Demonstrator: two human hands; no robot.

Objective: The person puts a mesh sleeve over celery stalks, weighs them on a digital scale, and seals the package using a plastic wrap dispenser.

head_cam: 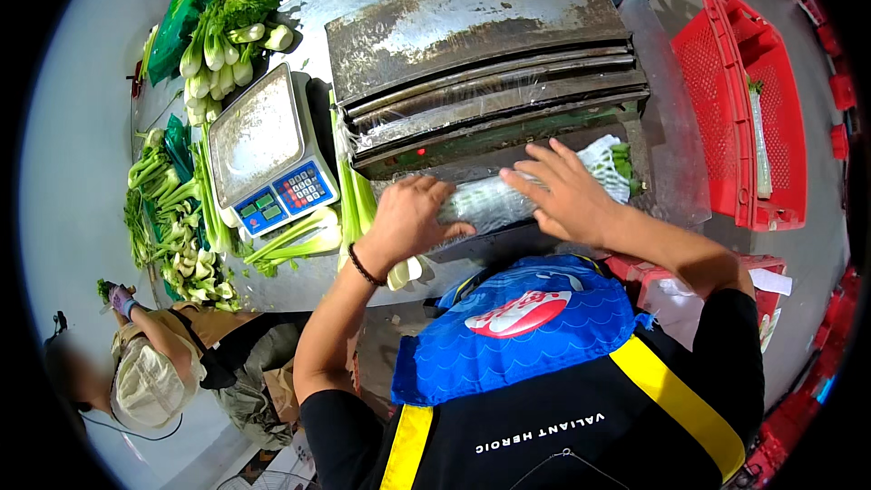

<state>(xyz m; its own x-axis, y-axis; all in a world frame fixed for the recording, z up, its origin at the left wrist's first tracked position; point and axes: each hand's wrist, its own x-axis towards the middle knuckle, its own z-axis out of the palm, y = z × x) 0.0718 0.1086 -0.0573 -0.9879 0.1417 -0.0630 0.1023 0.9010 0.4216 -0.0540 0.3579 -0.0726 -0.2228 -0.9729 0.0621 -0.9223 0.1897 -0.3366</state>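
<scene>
A long bundle of vegetables in a white foam net and clear plastic film (486, 204) lies across the front of a film-wrapping machine (476, 34). My left hand (415, 214) rests on the bundle's left end, thumb apart from the fingers. Spread over its middle, my right hand (568, 194) touches the film with its fingertips. Green stalks show at the bundle's right end, out of the net. Clear film stretches along the machine's metal rollers (490, 85). Celery stalks (354, 197) lie left of the machine, partly behind my left hand.
A digital scale (258, 136) stands on the metal table, with piles of celery (218, 54) and trimmed stalks (190, 265) beyond it. At the right is a red plastic crate (721, 116) holding one wrapped bundle (761, 143). A co-worker (156, 367) is at the lower left; another's hands show at top left.
</scene>
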